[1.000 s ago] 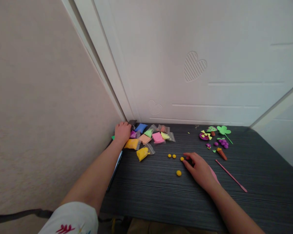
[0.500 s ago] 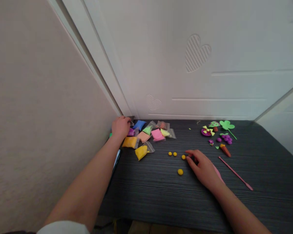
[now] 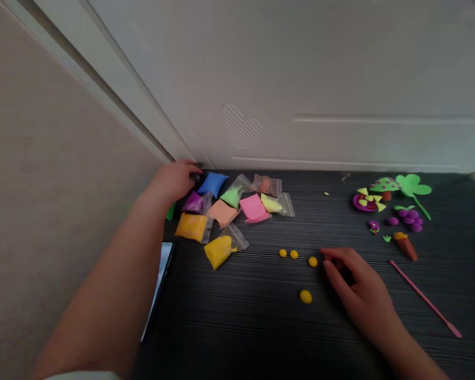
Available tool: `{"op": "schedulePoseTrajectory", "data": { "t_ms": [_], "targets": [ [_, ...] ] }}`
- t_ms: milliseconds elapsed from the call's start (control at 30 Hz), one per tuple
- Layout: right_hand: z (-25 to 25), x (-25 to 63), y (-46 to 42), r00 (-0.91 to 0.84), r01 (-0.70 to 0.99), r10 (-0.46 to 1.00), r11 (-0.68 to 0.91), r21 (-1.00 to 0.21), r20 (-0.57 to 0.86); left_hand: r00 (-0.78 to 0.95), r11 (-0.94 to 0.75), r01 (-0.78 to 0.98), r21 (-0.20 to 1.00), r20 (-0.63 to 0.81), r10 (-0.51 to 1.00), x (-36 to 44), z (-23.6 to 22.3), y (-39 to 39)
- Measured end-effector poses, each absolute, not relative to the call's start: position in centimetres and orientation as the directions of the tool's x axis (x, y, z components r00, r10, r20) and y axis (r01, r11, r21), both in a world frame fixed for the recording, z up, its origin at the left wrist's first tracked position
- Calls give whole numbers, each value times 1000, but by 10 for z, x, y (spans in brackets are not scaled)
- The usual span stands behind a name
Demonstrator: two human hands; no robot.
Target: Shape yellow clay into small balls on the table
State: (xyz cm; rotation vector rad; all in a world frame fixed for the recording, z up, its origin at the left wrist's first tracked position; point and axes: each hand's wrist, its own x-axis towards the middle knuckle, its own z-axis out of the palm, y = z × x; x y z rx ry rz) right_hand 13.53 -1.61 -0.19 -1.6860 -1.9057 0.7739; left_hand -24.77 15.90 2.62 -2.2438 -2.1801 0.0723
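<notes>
My left hand (image 3: 174, 180) reaches to the far left corner of the dark table, its fingers bent around a small dark thing (image 3: 195, 177) that I cannot make out. Right beside it lie a blue clay packet (image 3: 212, 184) and a purple clay packet (image 3: 193, 202). My right hand (image 3: 362, 290) rests on the table, thumb and forefinger apart with nothing seen between them. Just left of its fingertips is a small yellow ball (image 3: 312, 262). Two more little balls (image 3: 288, 254) sit further left, and a larger yellow ball (image 3: 306, 296) lies nearer me.
Several clay packets (image 3: 222, 212) lie at the left, with a phone (image 3: 158, 287) under my left forearm. Clay figures at the right include a mushroom (image 3: 386, 186), a clover (image 3: 414, 186), grapes (image 3: 411, 219) and a carrot-like piece (image 3: 406, 246). A pink tool (image 3: 425, 299) lies nearby.
The view has moved closer and lower over the table. My left hand stays in the far corner among the packets; my right hand stays beside the yellow balls, a little apart from the nearest.
</notes>
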Motion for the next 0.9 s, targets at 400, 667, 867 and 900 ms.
{"op": "schedulePoseTrajectory", "data": {
  "t_ms": [400, 667, 867, 900],
  "targets": [
    [0, 141, -19, -107, 741, 994, 71, -667, -14, -92, 94, 995, -30, 54, 994, -238, 28, 151],
    [-3, 141, -16, -101, 741, 995, 69, -668, -10, -70, 73, 997, -31, 71, 995, -230, 32, 152],
    [-4, 139, -13, -87, 713, 995, 94, -695, 45, -137, 134, 990, 33, 354, 925, -215, 59, 119],
    [-4, 139, -13, -85, 709, 995, 103, -697, 60, -134, 115, 991, 70, 422, 896, -211, 63, 111]
  ]
}}
